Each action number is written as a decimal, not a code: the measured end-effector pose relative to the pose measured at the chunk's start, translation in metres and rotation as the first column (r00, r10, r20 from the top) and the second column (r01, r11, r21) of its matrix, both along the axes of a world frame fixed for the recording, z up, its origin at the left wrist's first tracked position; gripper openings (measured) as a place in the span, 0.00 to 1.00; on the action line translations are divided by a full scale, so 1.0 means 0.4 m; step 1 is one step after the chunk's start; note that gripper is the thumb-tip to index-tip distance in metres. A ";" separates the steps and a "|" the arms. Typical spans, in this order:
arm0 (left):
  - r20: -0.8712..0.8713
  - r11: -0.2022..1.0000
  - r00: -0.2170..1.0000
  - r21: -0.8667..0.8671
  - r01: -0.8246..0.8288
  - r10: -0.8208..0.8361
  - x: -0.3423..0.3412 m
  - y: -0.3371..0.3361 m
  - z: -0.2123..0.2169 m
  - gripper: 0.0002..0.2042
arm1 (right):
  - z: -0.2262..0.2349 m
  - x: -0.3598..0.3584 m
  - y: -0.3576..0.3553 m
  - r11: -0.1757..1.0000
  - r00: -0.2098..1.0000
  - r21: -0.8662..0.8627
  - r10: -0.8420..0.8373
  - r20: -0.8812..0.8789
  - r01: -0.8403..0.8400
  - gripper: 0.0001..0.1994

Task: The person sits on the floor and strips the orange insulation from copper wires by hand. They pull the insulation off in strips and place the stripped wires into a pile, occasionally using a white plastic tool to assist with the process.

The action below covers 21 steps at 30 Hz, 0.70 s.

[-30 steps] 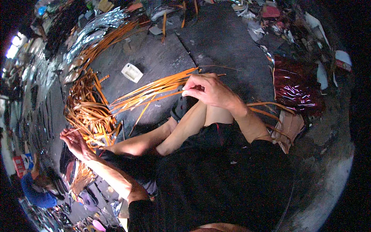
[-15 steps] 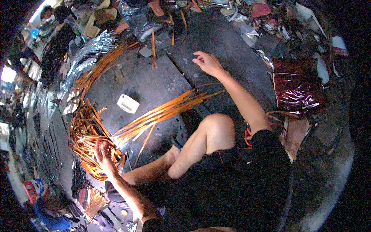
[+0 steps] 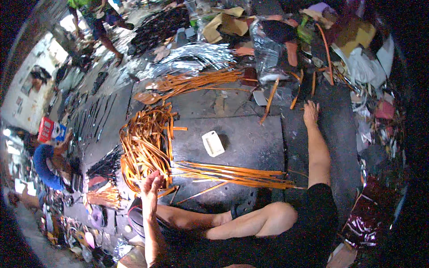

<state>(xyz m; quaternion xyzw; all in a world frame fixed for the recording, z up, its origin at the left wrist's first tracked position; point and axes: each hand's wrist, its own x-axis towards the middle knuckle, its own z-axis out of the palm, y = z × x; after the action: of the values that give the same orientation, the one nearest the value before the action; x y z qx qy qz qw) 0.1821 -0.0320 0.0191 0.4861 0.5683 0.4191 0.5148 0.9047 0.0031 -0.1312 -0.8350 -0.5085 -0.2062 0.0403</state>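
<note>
A tangled heap of glossy orange-brown strips (image 3: 145,143) lies left of centre. My left hand (image 3: 152,185) is at its lower right edge, fingers bent and slightly apart; no strip shows clearly in its grasp. From there, a bundle of straight orange strips (image 3: 232,175) stretches rightward across a dark board (image 3: 250,134). My right hand (image 3: 311,114) reaches far out to the right, fingers apart near the dark surface, holding nothing visible. Just beyond it are short loose orange strips (image 3: 313,84). A small white rectangular dish (image 3: 213,144) sits on the board between the hands.
Beyond the board lie more orange strips (image 3: 201,82) and a sheaf of silvery strips (image 3: 192,58). Clear plastic, cardboard (image 3: 225,27) and scraps crowd the far side. Dark red glossy sheets (image 3: 364,223) lie at right. A person in blue (image 3: 47,167) sits at left; another stands farther off.
The view has swung left. My right hand has reached farther out, close to the loose strips, its fingers lower toward the surface. My left hand has stayed by the heap, its fingers more bent.
</note>
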 end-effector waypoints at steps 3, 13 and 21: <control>0.012 0.999 1.000 -0.030 -0.020 0.020 0.044 0.008 -0.008 0.15 | 0.003 0.011 -0.016 0.950 0.996 0.307 0.076 -0.049 -0.058 0.09; 0.172 0.941 0.925 0.070 0.332 -0.340 0.174 -0.066 0.026 0.13 | 0.344 -0.377 -0.344 0.524 0.658 0.835 0.571 -0.491 0.168 0.10; 0.436 0.725 0.597 0.231 0.649 -0.674 0.352 -0.215 0.150 0.16 | 0.622 -0.947 -0.504 0.784 0.265 0.474 0.595 -0.759 -0.401 0.09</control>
<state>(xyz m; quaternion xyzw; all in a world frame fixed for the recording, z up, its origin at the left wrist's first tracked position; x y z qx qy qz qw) 0.3229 -0.1179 0.0791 0.5506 0.1870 0.3210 0.7475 0.5260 -0.1983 0.1175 -0.6022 -0.6246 0.2350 0.4383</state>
